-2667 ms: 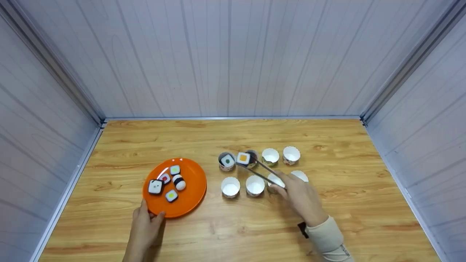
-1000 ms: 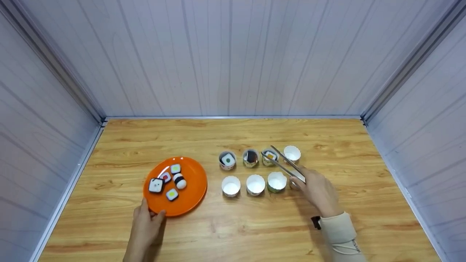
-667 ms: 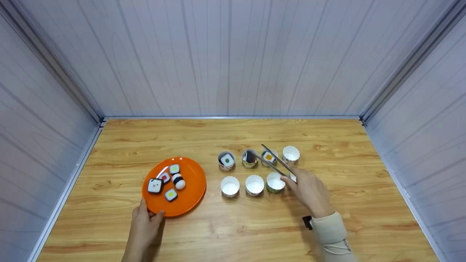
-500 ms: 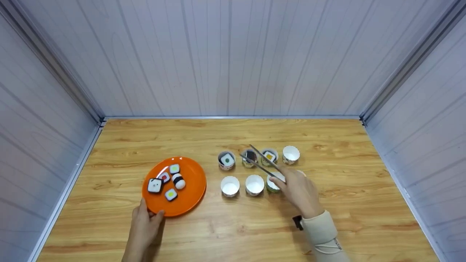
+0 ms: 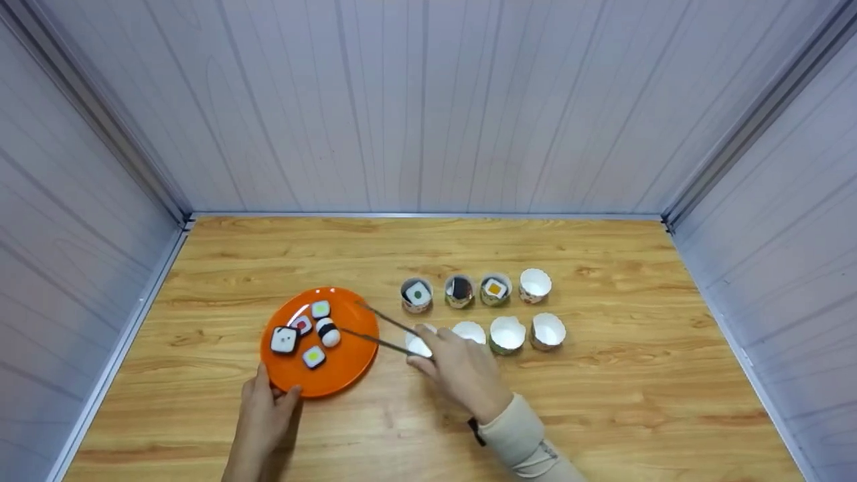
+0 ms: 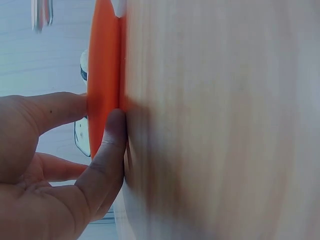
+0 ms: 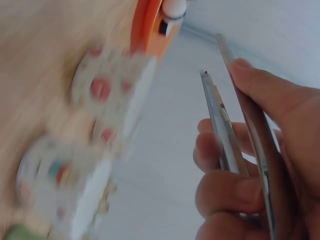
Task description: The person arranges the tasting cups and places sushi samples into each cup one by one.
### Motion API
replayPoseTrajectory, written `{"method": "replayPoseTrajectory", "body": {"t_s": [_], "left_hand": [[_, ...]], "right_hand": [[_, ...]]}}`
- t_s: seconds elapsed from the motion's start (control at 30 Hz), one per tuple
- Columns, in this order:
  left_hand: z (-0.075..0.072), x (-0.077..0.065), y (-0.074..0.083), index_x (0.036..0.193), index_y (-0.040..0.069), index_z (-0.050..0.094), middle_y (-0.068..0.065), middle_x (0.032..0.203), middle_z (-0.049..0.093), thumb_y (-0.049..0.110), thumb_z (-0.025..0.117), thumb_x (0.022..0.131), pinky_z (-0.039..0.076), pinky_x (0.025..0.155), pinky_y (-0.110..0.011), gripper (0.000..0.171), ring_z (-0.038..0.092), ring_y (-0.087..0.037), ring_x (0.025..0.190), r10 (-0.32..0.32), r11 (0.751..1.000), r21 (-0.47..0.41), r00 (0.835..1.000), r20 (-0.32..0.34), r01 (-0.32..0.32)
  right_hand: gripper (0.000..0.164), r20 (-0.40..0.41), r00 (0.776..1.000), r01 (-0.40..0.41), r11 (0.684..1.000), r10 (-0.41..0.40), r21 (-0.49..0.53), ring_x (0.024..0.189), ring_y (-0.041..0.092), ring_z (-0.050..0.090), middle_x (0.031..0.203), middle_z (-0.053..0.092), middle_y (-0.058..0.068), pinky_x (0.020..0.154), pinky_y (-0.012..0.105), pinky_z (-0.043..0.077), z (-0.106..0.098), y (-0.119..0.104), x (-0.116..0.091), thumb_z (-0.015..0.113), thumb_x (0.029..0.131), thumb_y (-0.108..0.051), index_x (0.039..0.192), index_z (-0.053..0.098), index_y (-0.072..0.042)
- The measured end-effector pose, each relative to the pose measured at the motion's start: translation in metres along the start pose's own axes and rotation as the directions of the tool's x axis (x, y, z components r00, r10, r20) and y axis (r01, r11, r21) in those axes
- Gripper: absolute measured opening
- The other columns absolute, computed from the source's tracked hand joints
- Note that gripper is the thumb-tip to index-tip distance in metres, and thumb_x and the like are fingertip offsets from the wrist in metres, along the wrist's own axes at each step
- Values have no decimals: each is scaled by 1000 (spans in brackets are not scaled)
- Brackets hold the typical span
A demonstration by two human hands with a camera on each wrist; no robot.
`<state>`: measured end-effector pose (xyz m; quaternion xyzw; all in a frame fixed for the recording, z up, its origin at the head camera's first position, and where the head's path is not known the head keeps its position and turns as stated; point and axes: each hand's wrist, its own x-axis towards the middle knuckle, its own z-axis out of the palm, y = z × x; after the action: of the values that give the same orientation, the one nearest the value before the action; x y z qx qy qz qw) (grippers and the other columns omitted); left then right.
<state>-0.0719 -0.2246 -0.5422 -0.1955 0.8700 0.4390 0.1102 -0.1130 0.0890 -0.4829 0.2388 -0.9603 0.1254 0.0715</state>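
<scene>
My left hand (image 5: 263, 412) pinches the near-left rim of an orange plate (image 5: 348, 371); in the left wrist view, its fingertips reach under the rim. Several sushi pieces lie on the plate, among them a black-banded white roll (image 5: 329, 333), a square piece with a face (image 5: 284, 340) and a yellow-centred piece (image 5: 313, 357). My right hand (image 5: 469, 375) grips metal tongs (image 7: 252, 117), their tips apart with nothing between them. The tips hover over the plate's right side, near the banded roll. The right hand partly covers the front-left cups.
Paper cups stand in two rows right of the plate. Three back cups hold sushi: green-centred (image 5: 418, 294), dark (image 5: 460, 289) and orange-centred (image 5: 495, 288). The back-right cup (image 5: 535, 286) and front cups (image 5: 507, 335) look white inside. Pale panels (image 5: 428, 107) wall the table.
The orange-centred sushi went from the tongs into the third back cup. My right hand then swung left with the spread tongs, from the cups to the plate. The left hand stayed put.
</scene>
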Motion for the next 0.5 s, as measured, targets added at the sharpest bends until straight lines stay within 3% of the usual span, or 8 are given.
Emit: {"method": "replayPoseTrajectory", "body": {"t_s": [0.23,0.5], "left_hand": [[0,-1,-2,151,-16,-2,-42,143,20,9,58,100,43,96,-51,82,41,-42,117,43,999,19,999,-22,-43],[-1,0,-2,152,-13,-3,-41,143,20,10,57,101,44,96,-50,82,42,-41,116,12,1000,15,1000,-13,-12]], "right_hand": [[52,56,997,60,995,-56,-73,63,21,62,89,66,1,46,34,47,16,-21,17,62,95,-53,133,64,-18],[49,140,989,57,988,-37,-143,61,21,60,90,67,1,45,34,45,24,-33,28,62,93,-54,131,66,-23]]}}
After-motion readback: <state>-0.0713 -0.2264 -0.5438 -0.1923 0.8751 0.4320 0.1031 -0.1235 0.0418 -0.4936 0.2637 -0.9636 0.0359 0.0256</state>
